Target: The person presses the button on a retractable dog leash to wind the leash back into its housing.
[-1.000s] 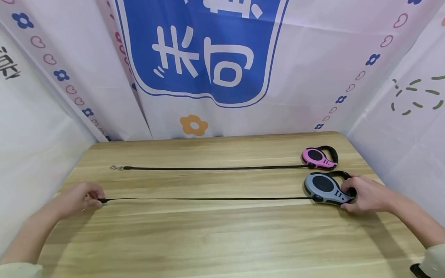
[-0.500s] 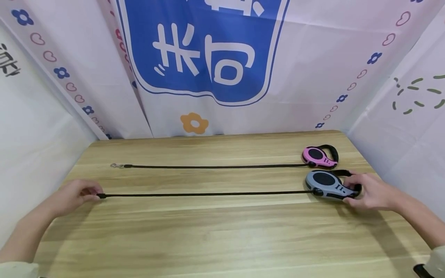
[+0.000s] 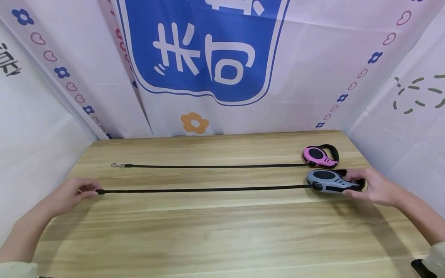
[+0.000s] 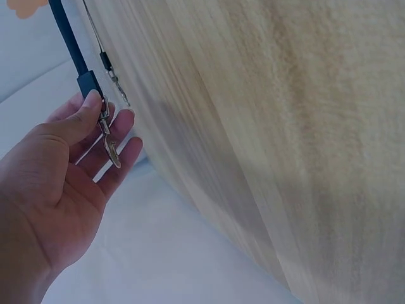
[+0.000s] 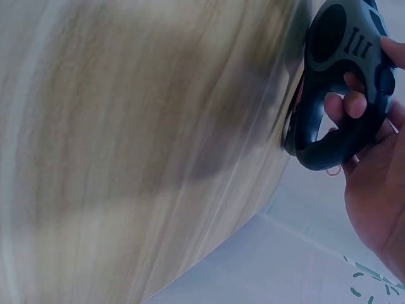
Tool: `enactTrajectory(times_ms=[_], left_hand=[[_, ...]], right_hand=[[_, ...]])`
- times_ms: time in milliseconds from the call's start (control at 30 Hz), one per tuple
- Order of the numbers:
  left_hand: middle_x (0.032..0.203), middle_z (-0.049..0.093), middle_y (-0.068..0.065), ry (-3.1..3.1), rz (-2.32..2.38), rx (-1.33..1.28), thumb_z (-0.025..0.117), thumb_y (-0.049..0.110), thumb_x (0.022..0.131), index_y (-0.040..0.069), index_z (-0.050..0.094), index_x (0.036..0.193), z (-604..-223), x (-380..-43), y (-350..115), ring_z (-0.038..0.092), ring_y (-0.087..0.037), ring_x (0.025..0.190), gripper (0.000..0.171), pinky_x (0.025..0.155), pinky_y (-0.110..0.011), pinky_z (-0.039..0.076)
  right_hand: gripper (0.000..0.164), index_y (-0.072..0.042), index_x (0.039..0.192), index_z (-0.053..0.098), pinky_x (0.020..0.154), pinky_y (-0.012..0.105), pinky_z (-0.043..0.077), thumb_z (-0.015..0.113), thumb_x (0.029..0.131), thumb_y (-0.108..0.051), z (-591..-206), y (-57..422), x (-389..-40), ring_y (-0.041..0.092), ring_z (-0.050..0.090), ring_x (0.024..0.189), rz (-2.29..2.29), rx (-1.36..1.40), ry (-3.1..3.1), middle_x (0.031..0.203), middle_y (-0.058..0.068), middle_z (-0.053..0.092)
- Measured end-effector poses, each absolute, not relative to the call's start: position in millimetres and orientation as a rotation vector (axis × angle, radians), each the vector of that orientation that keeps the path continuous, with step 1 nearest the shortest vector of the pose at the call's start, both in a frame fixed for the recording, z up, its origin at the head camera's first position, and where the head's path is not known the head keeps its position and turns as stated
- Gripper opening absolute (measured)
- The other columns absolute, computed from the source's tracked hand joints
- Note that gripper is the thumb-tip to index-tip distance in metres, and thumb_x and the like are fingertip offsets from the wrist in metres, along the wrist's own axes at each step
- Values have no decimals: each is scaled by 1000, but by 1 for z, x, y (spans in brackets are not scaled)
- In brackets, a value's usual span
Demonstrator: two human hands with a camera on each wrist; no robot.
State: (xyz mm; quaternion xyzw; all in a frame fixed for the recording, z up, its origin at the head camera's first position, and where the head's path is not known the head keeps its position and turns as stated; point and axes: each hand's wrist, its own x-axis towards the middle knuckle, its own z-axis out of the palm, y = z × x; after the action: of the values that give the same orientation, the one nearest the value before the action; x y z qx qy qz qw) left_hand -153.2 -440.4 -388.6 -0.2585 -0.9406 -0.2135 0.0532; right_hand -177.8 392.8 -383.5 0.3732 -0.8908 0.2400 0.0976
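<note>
A grey retractable dog leash (image 3: 325,180) with a black handle is in my right hand (image 3: 373,187); in the right wrist view fingers pass through its handle loop (image 5: 335,152). Its black strap (image 3: 205,189) stretches straight across to the left. There my left hand (image 3: 71,197) pinches the strap's black end sleeve between thumb and fingers, and the metal snap hook (image 4: 111,145) hangs over the fingers in the left wrist view. The grey casing is tilted and lifted, with its shadow on the wood below.
Behind it on the wooden table (image 3: 208,239) lies a pink retractable leash (image 3: 315,154), its strap (image 3: 215,166) drawn out to a metal hook (image 3: 116,165) at left. Printed white cloth (image 3: 295,77) walls stand at the back and both sides.
Both hands have risen and shifted slightly away from me with the grey leash. Its strap went from slack and twisted to straight, and the casing has tilted. The pink leash stays put.
</note>
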Motion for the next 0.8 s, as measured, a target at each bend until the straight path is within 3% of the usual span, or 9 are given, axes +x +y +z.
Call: enactTrajectory(times_ms=[233, 400, 633, 800], left_hand=[[84, 67, 14, -2916, -824, -693, 67, -23, 85, -10, 70, 97, -384, -151, -439, 59, 1, 68, 17, 56, -21, 52], [82, 64, 11, -2940, -896, -633, 61, -22, 91, -15, 67, 102, -384, -151, -438, 56, -3, 62, 14, 51, -25, 50], [73, 61, 4, -2917, -816, -542, 62, -18, 92, -14, 69, 104, -383, -152, -436, 52, -2, 59, 14, 48, -25, 46], [65, 55, 5, -2908, -832, -528, 62, -15, 95, -12, 70, 104, -381, -154, -436, 49, -4, 56, 12, 46, -25, 41]], right_hand=[[27, -22, 90, 69, 64, 16, 40, 70, 81, 4, -376, 393, -183, -2, 52, 70, 803, 1130, -2621, 79, -21, 60], [33, -21, 92, 68, 61, 19, 38, 58, 84, 10, -375, 394, -186, -1, 51, 68, 856, 1131, -2608, 78, -21, 58], [36, -19, 90, 69, 63, 18, 38, 59, 83, 15, -375, 396, -190, 0, 52, 69, 876, 1123, -2543, 80, -19, 61], [36, -16, 84, 67, 57, 19, 37, 61, 80, 19, -373, 398, -196, -1, 48, 63, 907, 1087, -2484, 74, -18, 58]])
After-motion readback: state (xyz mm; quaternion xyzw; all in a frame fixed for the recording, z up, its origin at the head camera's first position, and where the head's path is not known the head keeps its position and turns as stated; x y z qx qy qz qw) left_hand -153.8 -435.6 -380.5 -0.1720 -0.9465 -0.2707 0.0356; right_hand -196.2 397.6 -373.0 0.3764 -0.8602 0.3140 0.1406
